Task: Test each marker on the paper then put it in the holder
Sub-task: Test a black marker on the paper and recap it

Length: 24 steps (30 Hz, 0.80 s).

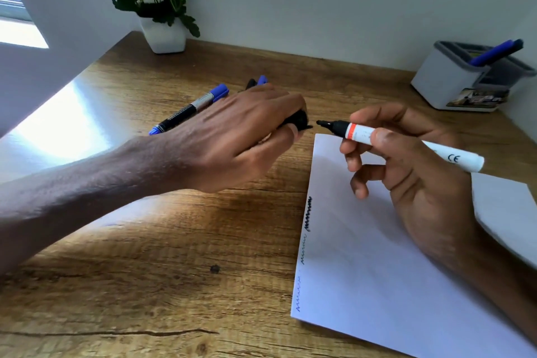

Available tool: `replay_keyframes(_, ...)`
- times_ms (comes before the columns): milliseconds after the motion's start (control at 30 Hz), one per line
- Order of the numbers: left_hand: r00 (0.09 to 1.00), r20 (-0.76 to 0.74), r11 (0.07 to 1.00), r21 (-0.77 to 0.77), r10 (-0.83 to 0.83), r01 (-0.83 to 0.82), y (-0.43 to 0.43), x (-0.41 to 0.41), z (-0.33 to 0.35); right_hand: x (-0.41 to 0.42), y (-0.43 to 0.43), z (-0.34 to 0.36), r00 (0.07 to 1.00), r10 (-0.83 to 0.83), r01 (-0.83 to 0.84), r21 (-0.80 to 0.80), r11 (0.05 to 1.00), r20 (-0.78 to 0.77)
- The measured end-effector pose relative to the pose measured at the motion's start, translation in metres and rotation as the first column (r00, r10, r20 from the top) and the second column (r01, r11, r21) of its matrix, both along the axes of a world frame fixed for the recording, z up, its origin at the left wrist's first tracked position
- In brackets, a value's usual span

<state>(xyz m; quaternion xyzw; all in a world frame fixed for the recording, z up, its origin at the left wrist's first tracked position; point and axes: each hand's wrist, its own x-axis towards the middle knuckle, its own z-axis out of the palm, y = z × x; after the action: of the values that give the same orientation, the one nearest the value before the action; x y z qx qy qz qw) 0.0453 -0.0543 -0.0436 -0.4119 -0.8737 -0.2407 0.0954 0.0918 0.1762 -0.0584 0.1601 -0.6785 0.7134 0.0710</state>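
Note:
My right hand [406,166] grips an uncapped white marker [447,151] with an orange band, its black tip pointing left above the top edge of the white paper [377,270]. My left hand [247,136] holds the black cap [297,120] just left of that tip, a small gap between them. Three short scribbles run down the paper's left edge. A blue-capped marker [189,110] lies on the desk behind my left hand, and two more caps peek out beyond my knuckles. The grey-white holder [453,84] at the back right contains a blue marker [494,52].
A white pot of white flowers [164,35] stands at the back against the wall. The wooden desk [174,270] stretches left of the paper, with bright glare at its left edge. A wall closes in on the right behind the holder.

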Motion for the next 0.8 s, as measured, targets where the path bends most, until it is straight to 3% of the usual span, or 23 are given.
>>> replay_keyframes(800, 0.985, -0.124, 0.989, -0.098, -0.118, 0.106, 0.0041, -0.0103, -0.0082, -0.0017, -0.0001, 0.0011, 1.000, 0.010, -0.010, 0.060, 0.998, -0.007)
